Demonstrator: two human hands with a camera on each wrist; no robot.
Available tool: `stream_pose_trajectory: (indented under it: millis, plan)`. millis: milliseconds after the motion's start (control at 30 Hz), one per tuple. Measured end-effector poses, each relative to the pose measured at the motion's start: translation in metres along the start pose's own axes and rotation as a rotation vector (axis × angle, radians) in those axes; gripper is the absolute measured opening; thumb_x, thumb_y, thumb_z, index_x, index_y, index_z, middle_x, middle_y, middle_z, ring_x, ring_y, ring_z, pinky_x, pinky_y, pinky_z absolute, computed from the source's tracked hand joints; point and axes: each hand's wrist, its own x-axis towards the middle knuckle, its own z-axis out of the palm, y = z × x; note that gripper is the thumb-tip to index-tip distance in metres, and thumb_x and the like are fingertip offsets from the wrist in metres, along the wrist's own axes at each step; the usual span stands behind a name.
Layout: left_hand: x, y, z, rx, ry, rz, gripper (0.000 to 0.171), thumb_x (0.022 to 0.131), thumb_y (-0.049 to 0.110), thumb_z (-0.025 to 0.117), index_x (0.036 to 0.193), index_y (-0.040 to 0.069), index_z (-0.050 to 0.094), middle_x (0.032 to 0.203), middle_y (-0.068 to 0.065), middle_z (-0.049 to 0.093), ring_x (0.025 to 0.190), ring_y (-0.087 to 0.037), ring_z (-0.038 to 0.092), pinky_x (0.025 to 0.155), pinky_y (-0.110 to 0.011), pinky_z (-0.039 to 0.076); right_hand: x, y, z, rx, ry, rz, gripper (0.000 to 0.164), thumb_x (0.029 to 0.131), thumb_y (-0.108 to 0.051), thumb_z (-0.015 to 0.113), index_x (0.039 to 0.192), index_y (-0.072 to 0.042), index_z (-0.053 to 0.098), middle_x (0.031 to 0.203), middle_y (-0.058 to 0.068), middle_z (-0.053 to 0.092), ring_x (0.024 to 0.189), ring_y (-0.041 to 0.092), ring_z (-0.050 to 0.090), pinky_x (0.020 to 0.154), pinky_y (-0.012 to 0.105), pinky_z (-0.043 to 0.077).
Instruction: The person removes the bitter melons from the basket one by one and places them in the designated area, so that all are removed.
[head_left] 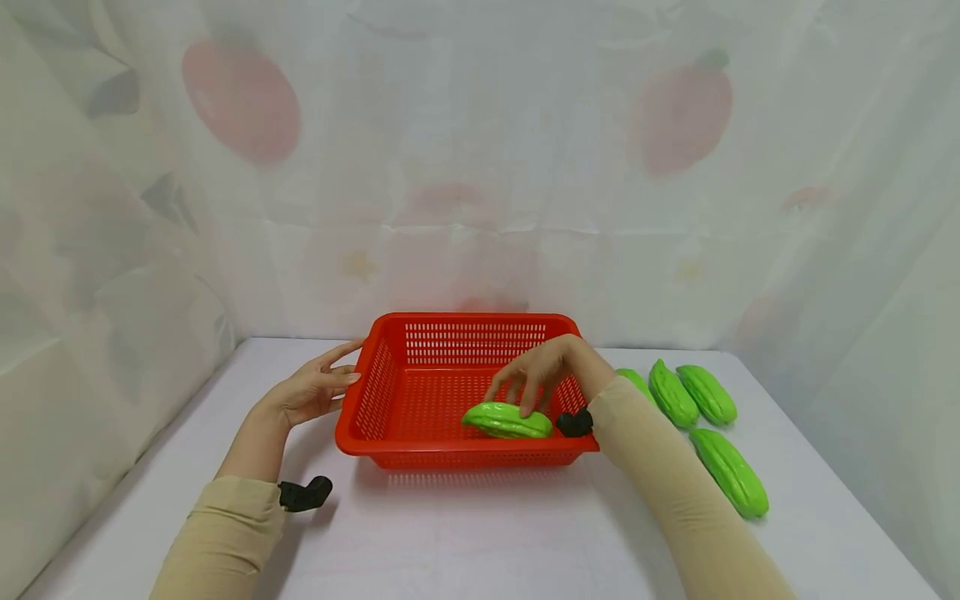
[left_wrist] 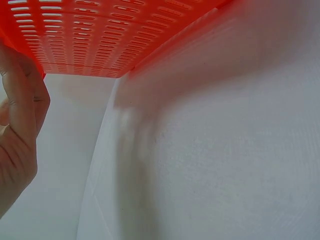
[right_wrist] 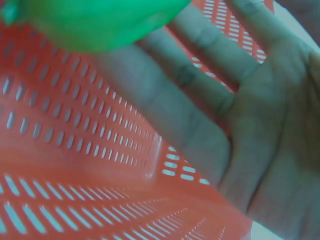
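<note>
In the head view a red perforated plastic basket (head_left: 465,446) stands in the middle of the white table. My right hand (head_left: 542,371) reaches over its right side and holds a bright green, ridged bitter melon (head_left: 506,420) between thumb and fingers, low inside the basket. The right wrist view shows the bitter melon (right_wrist: 110,22) at the tips of the long fingers (right_wrist: 200,82). At the basket's left side my left hand (head_left: 313,390) touches the rim and outer wall with loosely extended fingers. Its fingertips are hidden in the left wrist view, where the hand (left_wrist: 20,110) lies against the basket (left_wrist: 95,40).
Right of the basket lie several more green bitter melons (head_left: 727,472), one partly hidden by the right sleeve (head_left: 652,450). A white curtain with faded fruit prints (head_left: 480,167) hangs behind the table (head_left: 420,542). Each wrist carries a black camera mount (head_left: 303,494).
</note>
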Motion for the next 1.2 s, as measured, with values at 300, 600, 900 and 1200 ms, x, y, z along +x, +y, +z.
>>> stream_pose_trajectory:
  millis: [300,600,900,1200]
  plan:
    - [-0.002,0.001,0.001,-0.003,0.007,-0.003,0.072,0.099,0.006,0.052,0.159,0.02,0.014,0.104,0.007,0.067,0.089,-0.008,0.067,0.079,-0.025,0.059,-0.014,-0.005,-0.004,0.035,0.054,-0.082,0.057,0.092,-0.004,0.065,0.143,-0.023,0.048,0.122,0.007,0.066,0.108,0.017,0.065,0.09,0.038,0.058]
    - [-0.002,0.0,0.001,-0.012,-0.006,0.003,0.073,0.099,0.005,0.052,0.159,0.019,0.012,0.104,0.007,0.067,0.088,-0.007,0.068,0.078,-0.025,0.059,-0.037,-0.011,-0.009,0.072,0.105,-0.152,0.061,0.092,-0.004,0.065,0.146,-0.024,0.044,0.125,0.01,0.062,0.104,0.02,0.066,0.087,0.036,0.059]
    - [-0.002,0.001,-0.001,-0.016,-0.003,-0.004,0.073,0.099,0.006,0.053,0.159,0.02,0.013,0.105,0.007,0.068,0.09,-0.008,0.068,0.079,-0.025,0.059,-0.061,-0.016,-0.017,0.098,0.118,-0.223,0.063,0.093,-0.002,0.06,0.149,-0.021,0.037,0.125,0.011,0.059,0.101,0.022,0.065,0.086,0.037,0.059]
    - [-0.002,0.001,-0.002,-0.006,-0.001,-0.009,0.073,0.099,0.007,0.053,0.159,0.02,0.012,0.106,0.007,0.067,0.091,-0.008,0.068,0.081,-0.025,0.059,-0.082,-0.013,-0.019,0.116,0.198,-0.224,0.064,0.092,-0.002,0.058,0.15,-0.018,0.035,0.128,0.012,0.056,0.099,0.022,0.065,0.083,0.037,0.059]
